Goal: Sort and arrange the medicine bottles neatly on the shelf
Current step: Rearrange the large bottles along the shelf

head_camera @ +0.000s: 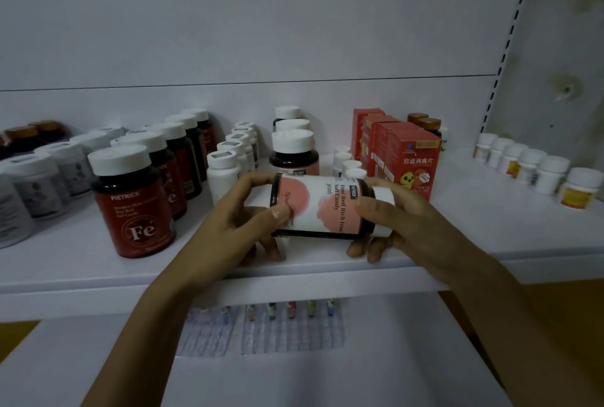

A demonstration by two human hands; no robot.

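A: Where the white shelf (98, 263) runs across the middle of the frame, what is seen around it?

B: A white back panel (294, 30) is seen above it, and a slotted upright (510, 47) is fixed at the upper right, beside a stained wall (568, 47). Bottles are ranged in rows along the shelf: a dark Fe bottle (134, 204) at the left front, red boxes (402, 158) right of centre, small white bottles (529, 164) at the far right. A lower shelf (98, 357) is seen at the bottom, with blister packs (291, 328) laid on it.

A: And where is the pink-labelled bottle (323, 207) held?

B: It is held on its side at the centre, over the shelf's front part, white cap turned to the right.

A: How are the hands placed?

B: The left hand (242, 217) is curled round the base end, thumb pressed on the label, fingers tucked beneath. The right hand (402, 213) is wrapped round the cap end, thumb on top, fingertips seen below.
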